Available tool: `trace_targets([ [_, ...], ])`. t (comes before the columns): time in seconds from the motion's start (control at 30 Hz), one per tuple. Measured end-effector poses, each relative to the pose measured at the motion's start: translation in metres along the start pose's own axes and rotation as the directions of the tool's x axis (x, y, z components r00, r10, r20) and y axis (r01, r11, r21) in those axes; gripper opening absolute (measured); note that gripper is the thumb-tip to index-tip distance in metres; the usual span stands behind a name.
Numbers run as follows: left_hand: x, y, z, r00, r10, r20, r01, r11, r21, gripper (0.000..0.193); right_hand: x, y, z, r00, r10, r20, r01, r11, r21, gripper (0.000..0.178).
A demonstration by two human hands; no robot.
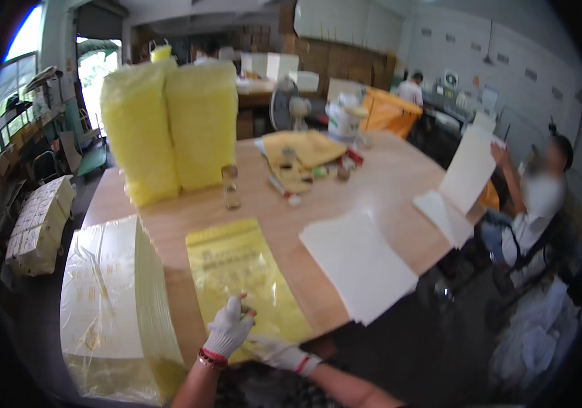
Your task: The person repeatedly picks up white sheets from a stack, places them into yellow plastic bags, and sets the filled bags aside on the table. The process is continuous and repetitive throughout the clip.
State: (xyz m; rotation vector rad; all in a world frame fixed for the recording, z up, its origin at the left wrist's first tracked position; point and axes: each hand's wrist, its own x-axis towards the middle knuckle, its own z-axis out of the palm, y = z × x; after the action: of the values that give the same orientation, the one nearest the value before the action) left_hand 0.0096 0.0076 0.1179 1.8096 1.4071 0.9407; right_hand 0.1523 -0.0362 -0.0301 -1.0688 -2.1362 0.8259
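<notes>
A yellow printed plastic bag [247,272] lies flat on the table in front of me. My left hand [230,328], in a white glove with bare fingertips, is over its lower part, the index finger stretched out and the fingers apart. At the bag's near edge is my right hand [280,353], also gloved in white and pointing left. Its fingers are blurred, and I cannot tell if they grip the bag's edge. Left of the bag stands a tall stack of white sheets in clear wrap [104,292]. A loose pile of white sheets [359,262] lies to the right.
Two tall stacks of yellow bags [199,126] stand at the table's far left. Beyond the middle lie brown paper [301,149] and small items. A white bucket [344,121] is at the back. A seated person [542,190] at right handles white sheets [467,166].
</notes>
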Motion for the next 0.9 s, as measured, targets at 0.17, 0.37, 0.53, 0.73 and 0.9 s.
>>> trace_targets([
  [0.17, -0.051, 0.008, -0.015, 0.911, 0.354, -0.213, -0.253, 0.885, 0.390, 0.051, -0.077, -0.045, -0.144, 0.965, 0.014, -0.261, -0.104, 0.937, -0.334, 0.037],
  [0.37, -0.093, 0.030, -0.006, 0.792, 0.463, -0.399, -0.279, 0.855, 0.438, 0.044, -0.128, 0.044, -0.238, 0.941, 0.224, -0.255, -0.337, 0.694, -0.637, 0.062],
  [0.53, -0.112, 0.041, 0.053, 0.918, 0.397, 0.014, -0.394, 0.913, -0.108, 0.024, -0.121, 0.067, -0.261, 0.894, 0.394, -0.216, -0.449, 0.777, -0.441, 0.056],
  [0.73, -0.091, 0.017, 0.190, 0.664, -0.057, 0.745, 0.746, -0.007, -0.666, 0.044, -0.126, 0.010, -0.239, 0.922, 0.192, -0.336, -0.368, 0.702, -0.610, 0.023],
  [0.9, -0.100, 0.013, 0.146, 0.624, -0.128, 0.771, 0.762, 0.320, -0.563, 0.041, -0.132, -0.080, -0.192, 0.944, -0.232, 0.236, 0.293, 0.919, -0.266, 0.020],
])
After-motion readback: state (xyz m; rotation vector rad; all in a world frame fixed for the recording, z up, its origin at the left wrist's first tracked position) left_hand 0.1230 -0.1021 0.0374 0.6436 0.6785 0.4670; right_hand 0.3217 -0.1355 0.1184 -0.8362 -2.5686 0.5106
